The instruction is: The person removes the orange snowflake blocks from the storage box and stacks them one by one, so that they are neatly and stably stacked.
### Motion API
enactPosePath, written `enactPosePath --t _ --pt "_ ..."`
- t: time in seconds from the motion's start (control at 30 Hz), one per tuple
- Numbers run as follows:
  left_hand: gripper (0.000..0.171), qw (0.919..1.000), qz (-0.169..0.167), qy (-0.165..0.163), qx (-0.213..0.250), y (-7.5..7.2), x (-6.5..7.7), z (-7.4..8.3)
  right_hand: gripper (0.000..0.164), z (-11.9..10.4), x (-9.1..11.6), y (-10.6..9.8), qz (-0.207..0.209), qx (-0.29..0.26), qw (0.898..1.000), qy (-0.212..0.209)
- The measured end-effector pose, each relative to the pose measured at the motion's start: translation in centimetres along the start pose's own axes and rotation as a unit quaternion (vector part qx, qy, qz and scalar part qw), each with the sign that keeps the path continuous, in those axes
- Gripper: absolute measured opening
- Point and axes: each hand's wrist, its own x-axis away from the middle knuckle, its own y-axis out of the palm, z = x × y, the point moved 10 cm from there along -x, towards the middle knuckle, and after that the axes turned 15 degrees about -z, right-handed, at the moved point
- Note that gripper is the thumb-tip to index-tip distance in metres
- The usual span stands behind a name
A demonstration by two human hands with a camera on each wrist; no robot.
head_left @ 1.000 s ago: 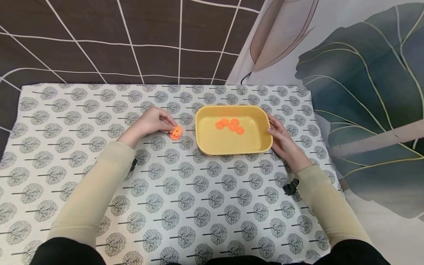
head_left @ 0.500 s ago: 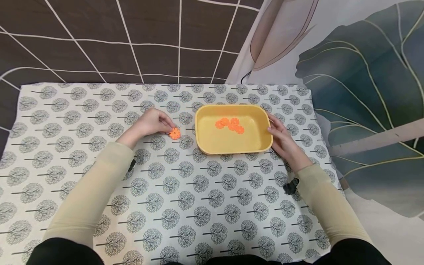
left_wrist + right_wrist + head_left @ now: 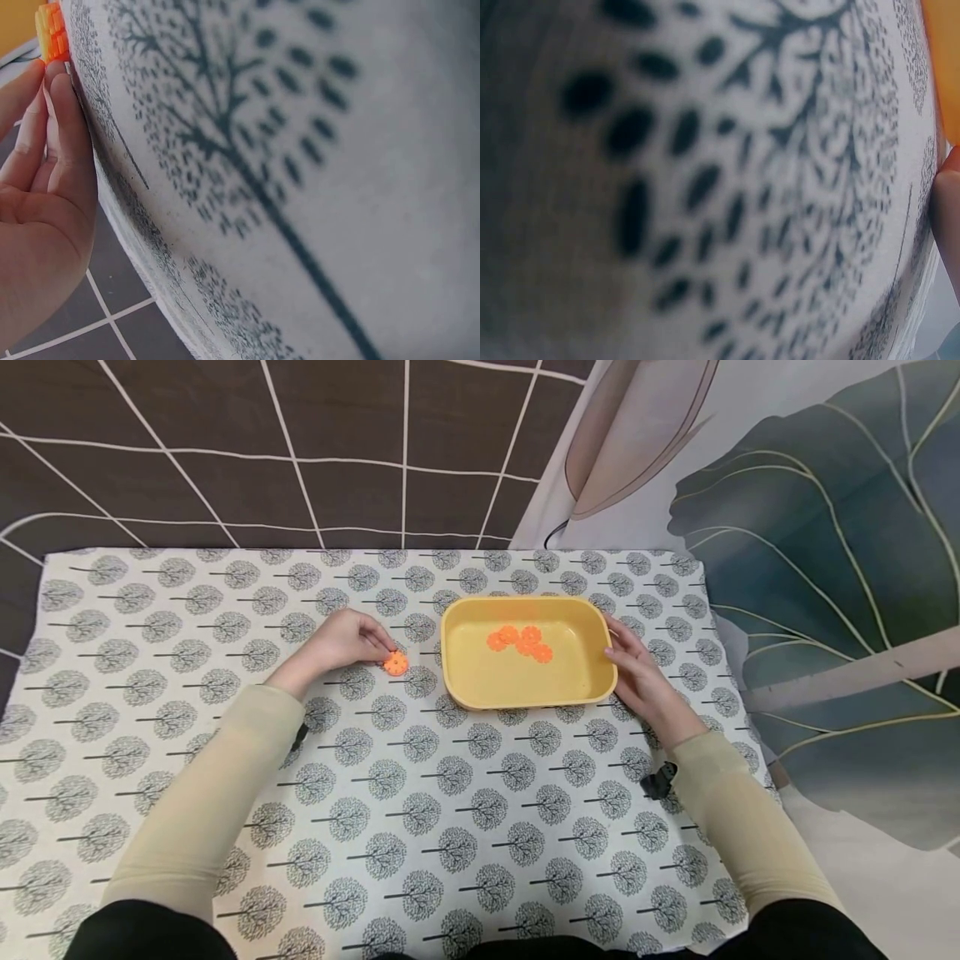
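Note:
My left hand (image 3: 348,639) pinches a small orange scalloped disc with little holes (image 3: 395,663), low over the cloth left of the tub. In the left wrist view the orange piece (image 3: 52,34) is seen edge-on at the fingertips and looks layered, like stacked discs. My right hand (image 3: 643,675) holds the right end of a shallow yellow tub (image 3: 528,695), thumb at the rim. Several similar orange pieces (image 3: 527,647) lie together on the tub's floor. In the right wrist view only a finger (image 3: 949,217) and a strip of the tub (image 3: 943,67) show.
A white cloth with dark tree prints (image 3: 420,810) covers the table. Beyond its far edge is a dark surface with white grid lines (image 3: 345,493). A leaf-patterned curtain (image 3: 825,568) hangs at the right. A black wrist device (image 3: 659,782) sits by the right cuff.
A second ago two orange discs showed offset at my left fingertips; now they appear as one lined-up disc. My left hand has lowered very slightly. My right hand and the tub stay put.

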Motion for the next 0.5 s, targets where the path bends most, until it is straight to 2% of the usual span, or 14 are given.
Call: enactPosePath --t 0.5 --pt "0.021 0.9999 -0.003 0.012 0.006 0.12 -0.03 0.10 0.059 -0.12 -0.06 0.22 -0.007 0.014 1.000 0.000"
